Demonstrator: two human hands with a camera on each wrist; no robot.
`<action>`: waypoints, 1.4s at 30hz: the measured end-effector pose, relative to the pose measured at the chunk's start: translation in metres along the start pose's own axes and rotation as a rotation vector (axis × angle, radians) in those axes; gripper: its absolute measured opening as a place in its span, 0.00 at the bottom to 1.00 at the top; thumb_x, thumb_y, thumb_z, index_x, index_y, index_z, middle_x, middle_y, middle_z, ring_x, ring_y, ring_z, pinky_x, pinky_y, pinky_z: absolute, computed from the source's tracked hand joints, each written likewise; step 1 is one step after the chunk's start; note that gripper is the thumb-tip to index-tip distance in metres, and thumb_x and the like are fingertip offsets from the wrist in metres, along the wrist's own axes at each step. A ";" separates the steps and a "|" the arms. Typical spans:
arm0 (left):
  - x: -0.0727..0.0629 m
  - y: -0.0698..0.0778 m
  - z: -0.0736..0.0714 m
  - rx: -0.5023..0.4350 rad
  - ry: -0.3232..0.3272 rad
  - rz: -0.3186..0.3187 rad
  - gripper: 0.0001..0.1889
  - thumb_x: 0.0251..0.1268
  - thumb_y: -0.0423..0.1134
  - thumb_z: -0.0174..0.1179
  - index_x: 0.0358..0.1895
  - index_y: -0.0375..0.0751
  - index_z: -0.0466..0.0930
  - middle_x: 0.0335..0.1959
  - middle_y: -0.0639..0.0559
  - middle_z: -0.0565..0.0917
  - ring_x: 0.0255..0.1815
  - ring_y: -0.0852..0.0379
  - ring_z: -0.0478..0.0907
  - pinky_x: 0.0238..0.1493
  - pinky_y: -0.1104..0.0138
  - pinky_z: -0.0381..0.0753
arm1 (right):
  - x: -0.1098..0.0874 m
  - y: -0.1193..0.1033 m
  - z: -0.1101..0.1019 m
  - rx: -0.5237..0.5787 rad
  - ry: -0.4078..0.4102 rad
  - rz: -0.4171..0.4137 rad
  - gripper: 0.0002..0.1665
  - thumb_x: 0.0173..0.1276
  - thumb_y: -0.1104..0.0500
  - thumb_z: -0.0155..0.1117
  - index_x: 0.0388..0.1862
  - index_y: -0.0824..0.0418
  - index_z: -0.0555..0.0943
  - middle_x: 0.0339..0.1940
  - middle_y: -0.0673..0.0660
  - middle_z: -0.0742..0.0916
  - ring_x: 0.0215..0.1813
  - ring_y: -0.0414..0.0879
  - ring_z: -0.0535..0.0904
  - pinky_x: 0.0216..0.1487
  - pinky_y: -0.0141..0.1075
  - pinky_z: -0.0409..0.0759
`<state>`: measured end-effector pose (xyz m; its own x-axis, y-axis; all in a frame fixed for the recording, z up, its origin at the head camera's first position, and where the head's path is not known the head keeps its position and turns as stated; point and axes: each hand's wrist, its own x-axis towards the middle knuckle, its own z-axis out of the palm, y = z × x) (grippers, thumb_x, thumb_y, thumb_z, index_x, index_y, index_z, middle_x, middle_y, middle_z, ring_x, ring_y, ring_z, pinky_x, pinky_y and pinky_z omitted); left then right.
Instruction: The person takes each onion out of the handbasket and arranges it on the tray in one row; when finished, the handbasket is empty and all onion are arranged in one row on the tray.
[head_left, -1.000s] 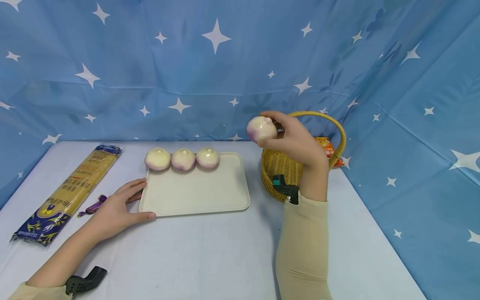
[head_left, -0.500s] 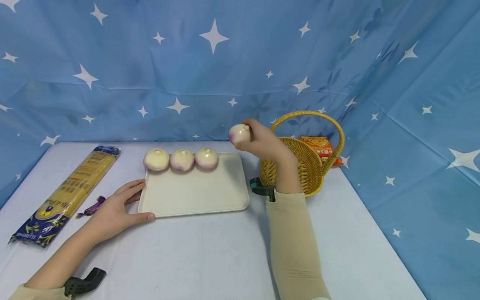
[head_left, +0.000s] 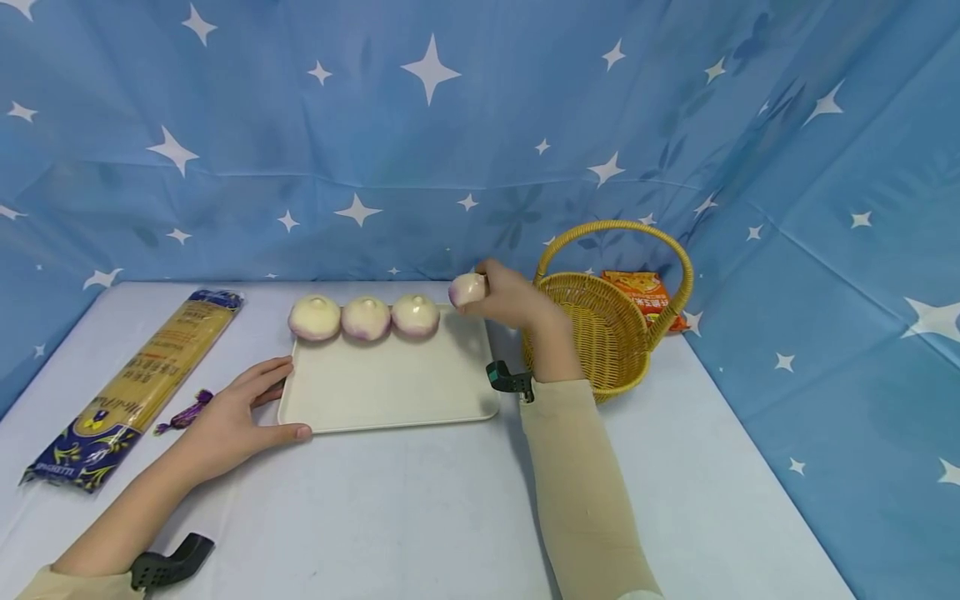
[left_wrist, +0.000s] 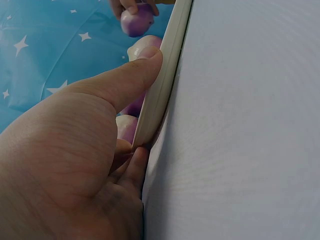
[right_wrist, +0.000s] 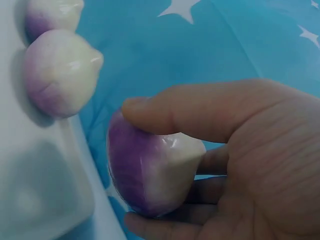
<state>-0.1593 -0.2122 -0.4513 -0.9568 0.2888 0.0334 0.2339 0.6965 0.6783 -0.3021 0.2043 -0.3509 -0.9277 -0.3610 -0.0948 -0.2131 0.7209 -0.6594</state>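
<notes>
My right hand (head_left: pixel 513 296) grips a white-and-purple onion (head_left: pixel 467 289) just above the back right corner of the cream tray (head_left: pixel 397 383). In the right wrist view the thumb lies over the onion (right_wrist: pixel 155 165) and the fingers curl beneath it. Along the tray's back edge sit three similar onions (head_left: pixel 366 319) in a row, starting from the left corner. My left hand (head_left: pixel 236 417) touches the tray's front left corner, thumb at the front edge and fingers at the left side. The left wrist view shows the thumb extended against the tray rim (left_wrist: pixel 167 75).
A yellow wicker basket (head_left: pixel 637 367) with a tall handle stands right of the tray, an orange snack packet (head_left: pixel 641 292) behind it. To the left lie a spaghetti pack (head_left: pixel 138 383) and a purple-wrapped candy (head_left: pixel 186 412). A starry blue curtain (head_left: pixel 420 167) hangs behind.
My right hand has carried the onion left and downward, from above the basket to the tray's back right corner. My left hand stays at the tray.
</notes>
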 end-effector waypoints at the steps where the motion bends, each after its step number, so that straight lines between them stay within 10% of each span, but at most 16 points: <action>1: 0.000 0.000 0.000 -0.001 0.000 -0.001 0.61 0.59 0.63 0.82 0.85 0.28 0.60 0.86 0.36 0.61 0.73 0.32 0.77 0.74 0.57 0.76 | 0.001 0.002 0.001 0.000 -0.006 0.003 0.44 0.71 0.48 0.78 0.76 0.65 0.69 0.63 0.61 0.82 0.60 0.56 0.80 0.63 0.51 0.84; 42: 0.000 0.001 0.000 -0.011 0.001 0.003 0.62 0.59 0.63 0.82 0.85 0.28 0.60 0.86 0.35 0.60 0.73 0.31 0.77 0.74 0.43 0.73 | 0.017 0.005 0.025 -0.128 -0.140 0.050 0.53 0.64 0.56 0.85 0.82 0.65 0.68 0.73 0.60 0.81 0.73 0.54 0.76 0.78 0.52 0.75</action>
<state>-0.1589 -0.2120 -0.4506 -0.9562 0.2903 0.0365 0.2353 0.6885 0.6860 -0.3113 0.1868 -0.3739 -0.8883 -0.3951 -0.2342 -0.2133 0.8065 -0.5515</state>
